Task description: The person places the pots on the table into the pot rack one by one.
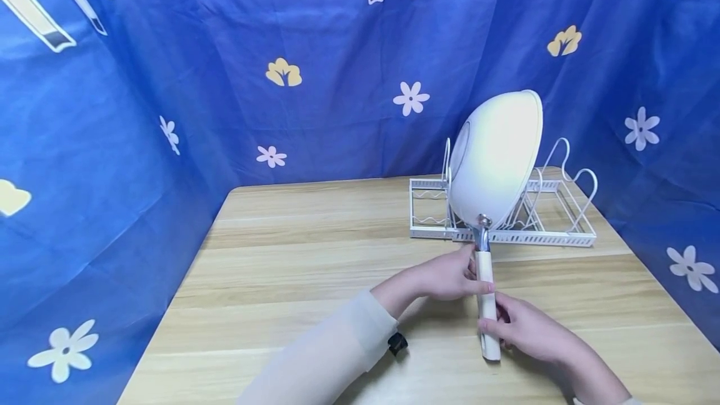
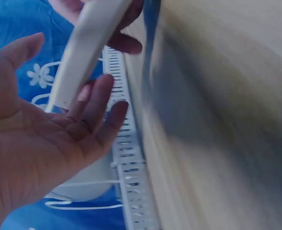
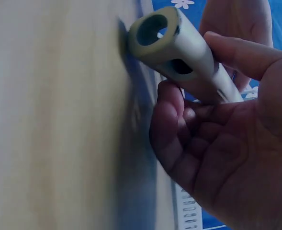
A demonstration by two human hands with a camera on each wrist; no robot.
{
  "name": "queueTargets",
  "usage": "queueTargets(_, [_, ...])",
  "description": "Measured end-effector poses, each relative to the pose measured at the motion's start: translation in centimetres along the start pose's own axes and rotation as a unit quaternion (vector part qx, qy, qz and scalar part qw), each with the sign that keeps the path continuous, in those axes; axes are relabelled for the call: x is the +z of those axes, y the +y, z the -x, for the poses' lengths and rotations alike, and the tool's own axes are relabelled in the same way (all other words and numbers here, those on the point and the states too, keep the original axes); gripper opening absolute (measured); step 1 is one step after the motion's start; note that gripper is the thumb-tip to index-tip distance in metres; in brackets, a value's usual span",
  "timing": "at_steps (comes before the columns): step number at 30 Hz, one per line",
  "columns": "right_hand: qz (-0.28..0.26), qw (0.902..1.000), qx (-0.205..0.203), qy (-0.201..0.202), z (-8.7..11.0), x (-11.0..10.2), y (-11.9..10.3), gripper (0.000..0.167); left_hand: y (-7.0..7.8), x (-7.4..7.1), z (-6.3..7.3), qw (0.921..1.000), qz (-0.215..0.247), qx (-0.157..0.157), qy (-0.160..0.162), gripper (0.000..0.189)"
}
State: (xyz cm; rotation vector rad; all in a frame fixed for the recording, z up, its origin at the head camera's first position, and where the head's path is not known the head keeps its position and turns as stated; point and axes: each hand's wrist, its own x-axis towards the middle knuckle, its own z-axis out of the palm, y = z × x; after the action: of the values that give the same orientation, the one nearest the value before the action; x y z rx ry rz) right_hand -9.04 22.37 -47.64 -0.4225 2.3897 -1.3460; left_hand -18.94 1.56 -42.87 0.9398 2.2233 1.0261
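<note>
A white wok [image 1: 495, 155] stands on its edge in a white wire rack [image 1: 525, 239], its flat base facing left and its handle [image 1: 485, 267] pointing towards me. My right hand [image 1: 529, 327] holds the lower part of the handle, thumb on top and fingers curled beneath. In the right wrist view, the hollow handle end [image 3: 155, 45] sticks out past the fingers. Nearer the metal neck is my left hand [image 1: 450, 275], its thumb over the handle in the head view. The left wrist view shows its thumb [image 2: 23, 52] apart from the handle and its fingers loosely bent beside it.
The rack has upright wire loops [image 1: 585, 189] on its right and stands at the back right of the wooden table [image 1: 315, 255]. Blue patterned curtain [image 1: 337, 117] hangs behind and at both sides. A small black object [image 1: 397, 343] shows beside the left sleeve.
</note>
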Motion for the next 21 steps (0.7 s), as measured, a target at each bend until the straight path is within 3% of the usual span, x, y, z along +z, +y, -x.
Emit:
queueTargets(4, [0.064, 0.9973, 0.018, 0.031, -0.2, -0.4, -0.9, 0.044, 0.9, -0.2, 0.9, 0.9947, -0.098, 0.027, -0.012, 0.085])
queueTargets(8, [0.137, 0.9873, 0.045, 0.067, -0.4, -0.7, -1.9, 0.047, 1.2, -0.5, 2.4, 0.9833, -0.181, -0.016, -0.016, 0.098])
queueTargets(11, [0.169, 0.9807, 0.047, 0.087, -0.3, -0.9, -2.6, 0.051, 1.3, -0.8, 3.5, 0.9689, -0.241, -0.053, -0.014, 0.099])
queueTargets(17, [0.226, 0.9647, 0.05, 0.126, 0.1, -1.7, -3.5, 0.066, 2.0, -1.5, 5.0, 0.9476, -0.303, -0.1, 0.019, 0.085])
queueTargets(21, [0.245, 0.9577, 0.047, 0.144, 0.2, -2.2, -3.7, 0.069, 2.6, -2.1, 5.8, 0.9318, -0.336, -0.128, 0.053, 0.087])
